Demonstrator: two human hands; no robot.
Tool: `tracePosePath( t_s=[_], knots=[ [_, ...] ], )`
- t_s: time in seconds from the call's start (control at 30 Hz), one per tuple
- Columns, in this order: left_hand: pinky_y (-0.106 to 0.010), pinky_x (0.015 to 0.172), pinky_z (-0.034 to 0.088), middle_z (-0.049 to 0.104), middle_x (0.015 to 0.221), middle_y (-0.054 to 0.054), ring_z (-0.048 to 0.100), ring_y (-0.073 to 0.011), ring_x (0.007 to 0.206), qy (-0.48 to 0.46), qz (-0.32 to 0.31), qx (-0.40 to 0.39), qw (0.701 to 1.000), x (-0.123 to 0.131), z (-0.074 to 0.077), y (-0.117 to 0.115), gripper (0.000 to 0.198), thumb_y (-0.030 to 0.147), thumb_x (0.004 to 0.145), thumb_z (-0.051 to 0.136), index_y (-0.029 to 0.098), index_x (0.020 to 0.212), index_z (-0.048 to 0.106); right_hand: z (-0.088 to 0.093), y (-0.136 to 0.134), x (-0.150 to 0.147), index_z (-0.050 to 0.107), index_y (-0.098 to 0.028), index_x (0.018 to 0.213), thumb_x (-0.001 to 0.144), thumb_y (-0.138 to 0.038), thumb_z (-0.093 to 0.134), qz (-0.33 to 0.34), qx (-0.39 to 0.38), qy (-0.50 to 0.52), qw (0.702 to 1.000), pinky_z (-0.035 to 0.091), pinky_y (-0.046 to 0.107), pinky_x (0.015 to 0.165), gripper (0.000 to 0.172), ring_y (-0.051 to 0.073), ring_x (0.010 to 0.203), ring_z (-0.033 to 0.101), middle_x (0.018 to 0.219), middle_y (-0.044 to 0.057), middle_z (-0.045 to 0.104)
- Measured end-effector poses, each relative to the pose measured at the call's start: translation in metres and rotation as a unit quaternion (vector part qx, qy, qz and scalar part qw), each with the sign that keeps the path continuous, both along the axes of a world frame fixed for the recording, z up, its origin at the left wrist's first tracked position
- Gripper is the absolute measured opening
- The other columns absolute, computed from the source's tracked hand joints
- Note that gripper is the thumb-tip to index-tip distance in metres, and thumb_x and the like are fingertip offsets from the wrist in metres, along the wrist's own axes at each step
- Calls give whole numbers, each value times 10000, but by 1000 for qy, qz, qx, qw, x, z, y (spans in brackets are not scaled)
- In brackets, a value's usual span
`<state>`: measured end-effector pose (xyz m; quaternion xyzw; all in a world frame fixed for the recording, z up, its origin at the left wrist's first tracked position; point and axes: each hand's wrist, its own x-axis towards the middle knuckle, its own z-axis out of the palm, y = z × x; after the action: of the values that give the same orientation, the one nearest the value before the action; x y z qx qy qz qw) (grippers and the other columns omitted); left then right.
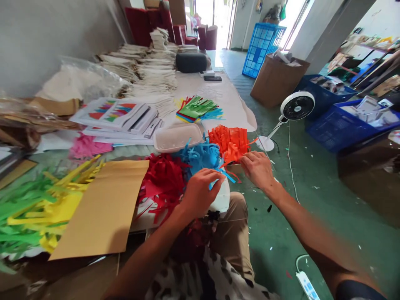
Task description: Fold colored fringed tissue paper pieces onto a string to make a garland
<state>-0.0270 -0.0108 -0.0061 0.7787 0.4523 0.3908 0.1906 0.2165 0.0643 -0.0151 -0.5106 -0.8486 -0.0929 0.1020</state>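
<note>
The worktop (218, 93) runs away toward 12 o'clock, with stacks of white paper (156, 71) on its far end. At 1 o'clock on the green floor, a cardboard box (276, 81) holds loose papers at its open top, and a blue crate (261, 50) stands just behind it. At 2 o'clock, two blue baskets (348, 123) hold printed sheets and booklets. At 10 o'clock, a clear plastic bag (86, 81) holds something white and pale, too creased to make out.

Nearer, a white plastic tray (178, 137) sits at 12 o'clock on the worktop, beside a large manila envelope (100, 208) at 9 o'clock. Fringed paper lies in heaps: green and yellow (34, 212) at 9 o'clock, red (162, 183) at 11 o'clock, blue (200, 156) at 12 o'clock, and orange (229, 141) at 12 to 1 o'clock. A cardboard edge (235, 168) shows under the orange heap, which seems to sit in a low box.

The left hand (200, 193) is at 12 o'clock, its fingers (218, 178) pinched narrowly on blue strips (223, 177) just above the lap, touching the edge of the blue heap. The right hand (258, 168) is at 1 o'clock, its fingers (245, 157) closed on an orange strip (233, 160) that reaches from the orange heap.
</note>
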Motion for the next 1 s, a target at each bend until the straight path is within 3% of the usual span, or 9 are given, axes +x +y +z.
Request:
tracePosePath(
  t_s=[0.1, 0.2, 0.27, 0.43, 0.57, 0.8, 0.9, 1.0],
  knots=[
    [-366, 892, 548, 815, 998, -11, 736, -214, 949, -3, 50, 0, 999, 3, 4, 19, 117, 174, 964, 676, 237, 942, 772, 7, 8, 10, 749, -186, 965, 978, -252, 600, 0, 12, 112, 994, 438, 364, 861, 163, 262, 985, 677, 1035, 107, 785],
    [-369, 884, 547, 813, 979, -13, 730, -226, 947, -5, 88, -2, 996, 6, 7, 40, 118, 169, 952, 681, 236, 933, 776, 18, 18, 15, 744, -219, 882, 919, -247, 644, 14, -1, 285, 958, 483, 346, 844, 110, 239, 927, 698, 966, 60, 785],
    [-367, 916, 545, 811, 996, -12, 724, -227, 978, -17, 106, 4, 994, 10, 8, 53, 121, 188, 966, 667, 240, 952, 776, 30, 25, 16, 746, -231, 845, 894, -234, 646, 33, -19, 339, 940, 494, 339, 844, 111, 223, 884, 699, 919, 35, 781],
    [-376, 987, 546, 789, 1112, -29, 703, -234, 1089, -61, 155, 25, 986, 18, 16, 78, 170, 170, 958, 640, 243, 1072, 743, 62, 44, 16, 779, -221, 839, 867, -229, 653, 92, -47, 321, 941, 497, 334, 830, 128, 211, 856, 705, 910, 35, 787],
    [-402, 963, 562, 775, 1127, -62, 693, -257, 1085, -83, 155, 39, 984, 20, 22, 88, 228, 118, 910, 636, 218, 1095, 725, 85, 51, 13, 780, -216, 832, 875, -250, 646, 93, -36, 311, 945, 500, 339, 831, 145, 208, 847, 715, 898, 27, 796],
    [-363, 871, 573, 772, 1106, -76, 703, -228, 1009, -126, 154, 18, 980, 17, 20, 93, 239, 97, 905, 599, 209, 1080, 718, 120, 63, 2, 738, -207, 805, 877, -302, 696, 87, 6, 394, 915, 528, 349, 812, 126, 192, 805, 711, 850, 17, 778],
    [-316, 819, 564, 773, 1096, -82, 707, -206, 997, -181, 154, -1, 971, 13, 24, 92, 175, 192, 963, 596, 193, 1091, 715, 134, 62, -4, 729, -216, 825, 884, -307, 725, 107, 17, 418, 902, 544, 362, 833, 109, 188, 830, 705, 871, 16, 771],
    [-283, 842, 547, 769, 1135, -70, 705, -182, 1046, -253, 124, 11, 959, 7, 42, 91, 246, 368, 1041, 548, 205, 1126, 712, 148, 52, -7, 723, -228, 833, 892, -326, 751, 132, 34, 464, 875, 555, 364, 827, 117, 180, 821, 688, 869, 14, 754]
  ],
)
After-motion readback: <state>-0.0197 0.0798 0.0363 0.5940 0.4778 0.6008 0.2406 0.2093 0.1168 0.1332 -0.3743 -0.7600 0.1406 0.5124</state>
